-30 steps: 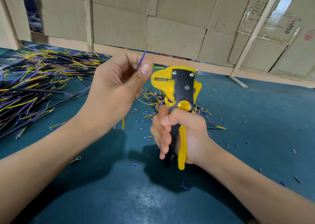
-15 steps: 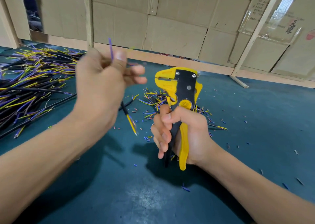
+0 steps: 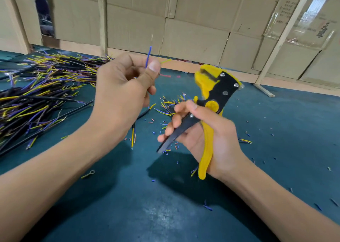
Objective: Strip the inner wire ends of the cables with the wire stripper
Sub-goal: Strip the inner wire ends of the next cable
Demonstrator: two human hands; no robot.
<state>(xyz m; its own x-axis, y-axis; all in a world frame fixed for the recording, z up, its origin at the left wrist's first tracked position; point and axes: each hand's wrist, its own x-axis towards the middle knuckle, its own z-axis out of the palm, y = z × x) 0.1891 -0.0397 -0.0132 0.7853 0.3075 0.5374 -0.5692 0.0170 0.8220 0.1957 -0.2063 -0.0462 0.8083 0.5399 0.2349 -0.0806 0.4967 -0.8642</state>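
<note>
My left hand [image 3: 125, 92] grips a short black cable [image 3: 141, 115] above the table. A blue inner wire [image 3: 148, 56] sticks up past my thumb, and a yellow inner wire [image 3: 165, 61] points right. The cable's lower end hangs below my wrist with yellow and blue tips showing. My right hand [image 3: 207, 136] holds the yellow and black wire stripper [image 3: 213, 98] by its handles, tilted to the right, jaws up. The handles are spread apart. A gap separates the stripper's jaws from the wires.
A large heap of black cables [image 3: 36, 94] with yellow and purple ends lies at the left on the blue-green table [image 3: 165, 214]. Cut insulation bits [image 3: 165, 124] and a smaller cable bunch lie between my hands. A ring terminal [image 3: 89, 173] lies nearby. Cardboard walls [image 3: 184, 20] stand behind.
My left hand swung left with the cable, then came back toward the middle with the blue wire up. The stripper tilted right and its handles spread.
</note>
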